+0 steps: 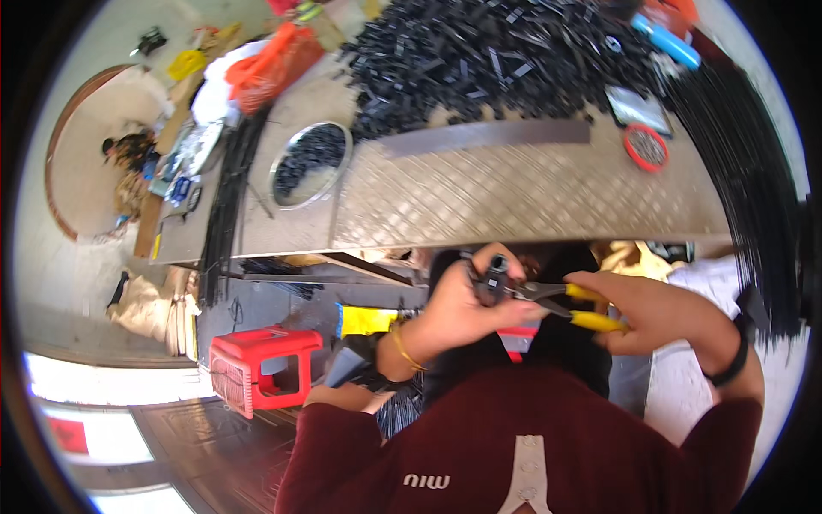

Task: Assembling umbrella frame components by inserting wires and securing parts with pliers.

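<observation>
In front of my lap, my left hand [454,313] grips a small black part [493,286], its fingers wrapped round it. A pair of pliers [597,322] with yellow handles is in my right hand [642,308], the fingers round the grips. The pliers' metal jaws point left and reach the black part at my left hand; whether they clamp it I cannot make out. Beyond my hands, a heap of loose black plastic pieces [479,68] covers the far side of the table [514,201].
A metal bowl [349,152] with black pieces stands left on the table; a red dish [629,152] of small metal bits lies right. A grey strip [488,137] fronts the heap. Long black strips [745,171] hang over the right edge. A red crate [265,343] stands lower left.
</observation>
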The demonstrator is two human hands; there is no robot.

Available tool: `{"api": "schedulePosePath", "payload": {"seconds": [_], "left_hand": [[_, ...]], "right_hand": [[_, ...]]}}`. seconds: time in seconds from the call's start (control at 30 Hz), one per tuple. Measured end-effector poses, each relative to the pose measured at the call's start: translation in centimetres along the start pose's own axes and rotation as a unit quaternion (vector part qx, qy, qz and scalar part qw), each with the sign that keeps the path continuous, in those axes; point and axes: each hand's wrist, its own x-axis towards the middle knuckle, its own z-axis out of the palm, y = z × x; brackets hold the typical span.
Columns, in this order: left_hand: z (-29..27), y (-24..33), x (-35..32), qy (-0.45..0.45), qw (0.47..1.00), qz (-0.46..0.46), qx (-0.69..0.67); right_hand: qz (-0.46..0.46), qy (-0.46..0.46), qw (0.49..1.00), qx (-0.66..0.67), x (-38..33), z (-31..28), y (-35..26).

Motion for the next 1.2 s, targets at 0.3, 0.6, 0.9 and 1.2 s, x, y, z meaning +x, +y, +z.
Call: {"api": "schedulePosePath", "payload": {"seconds": [0.3, 0.6, 0.9, 1.2], "left_hand": [[0.3, 0.5, 0.7, -0.097, 0.993, -0.063, 0.000], [-0.5, -0.6, 0.6, -0.017, 0.998, -0.038, -0.041], [0.7, 0.6, -0.2, -0.087, 0.994, -0.012, 0.068], [-0.4, 0.8, -0.1, -0.040, 0.994, -0.057, -0.085]], "right_hand": [[0.114, -0.246, 0.869, 0.415, -1.4, -0.9, 3.5], [-0.104, 0.121, 0.958, -0.238, -0.5, -1.3, -1.9], [0.062, -0.259, 0.857, 0.441, -1.7, 2.5, 4.4], [-0.017, 0.002, 0.998, -0.064, -0.7, -0.2, -0.7]]}}
